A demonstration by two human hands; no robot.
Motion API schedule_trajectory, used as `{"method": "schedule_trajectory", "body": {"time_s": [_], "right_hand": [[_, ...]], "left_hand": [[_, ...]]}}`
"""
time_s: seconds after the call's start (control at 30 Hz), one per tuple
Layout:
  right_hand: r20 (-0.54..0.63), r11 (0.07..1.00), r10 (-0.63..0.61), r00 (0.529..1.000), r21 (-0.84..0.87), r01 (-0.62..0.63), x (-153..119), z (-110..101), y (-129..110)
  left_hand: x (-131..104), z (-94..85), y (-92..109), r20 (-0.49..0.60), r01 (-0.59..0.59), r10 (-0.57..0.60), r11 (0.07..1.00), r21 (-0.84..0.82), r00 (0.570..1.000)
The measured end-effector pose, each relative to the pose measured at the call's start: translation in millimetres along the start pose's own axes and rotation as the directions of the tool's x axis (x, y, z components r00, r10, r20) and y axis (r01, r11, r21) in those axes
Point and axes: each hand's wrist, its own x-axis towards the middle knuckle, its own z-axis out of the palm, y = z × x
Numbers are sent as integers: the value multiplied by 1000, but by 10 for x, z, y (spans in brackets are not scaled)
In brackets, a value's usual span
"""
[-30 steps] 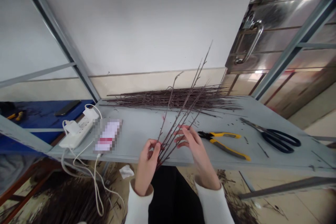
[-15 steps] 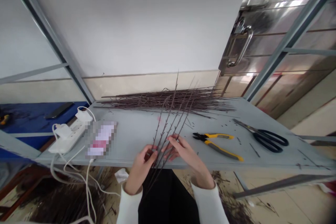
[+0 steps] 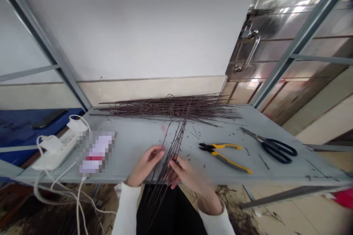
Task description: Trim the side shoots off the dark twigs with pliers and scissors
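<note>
Several thin dark twigs (image 3: pixel 176 137) slant up from my lap over the front edge of the grey tabletop (image 3: pixel 132 136). My right hand (image 3: pixel 182 174) is closed round the gathered twigs, thumb on top. My left hand (image 3: pixel 146 163) pinches one twig that stands a little apart on the left, its fingertips just beside the bunch. The lower ends hang blurred over my dark trousers. Behind, a long pile of similar twigs (image 3: pixel 149 109) lies across the back of the table, and the tips of the held ones overlap it in view.
To the right lie yellow-handled diagonal cutters (image 3: pixel 220 151) and dark-handled scissors (image 3: pixel 271 145). On the left are a phone (image 3: pixel 97 152) on a cable and a white power strip (image 3: pixel 56 152) with plugs. Metal frame posts (image 3: pixel 66 77) rise at both sides. Twig scraps litter the table and floor.
The held twigs were fanned out between both hands; they are now drawn together into a narrower bunch in my right hand, lower down. My left hand has moved slightly left.
</note>
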Motion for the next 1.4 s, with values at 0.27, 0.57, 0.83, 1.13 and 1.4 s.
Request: {"method": "schedule_trajectory", "body": {"time_s": [0.27, 0.57, 0.83, 1.13, 1.4], "right_hand": [[96, 999, 35, 995, 36, -39, 22, -5, -37], [44, 995, 77, 996, -61, -74, 14, -2, -84], [-578, 905, -244, 779, -425, -32, -120, -464, -157], [-537, 647, -622, 570, -763, -14, -423, -1204, -16], [-335, 333, -641, 691, -932, -143, -448, -2032, 371]], "left_hand": [[433, 156, 67, 148, 93, -55, 960, -265, 988], [413, 217, -9, 41, -19, 29, 973, -230, 999], [436, 229, -46, -10, -62, 61, 972, -228, 998], [484, 239, -36, -53, -100, 91, 974, -204, 994], [538, 247, 176, -43, -123, 115, 950, -286, 992]]}}
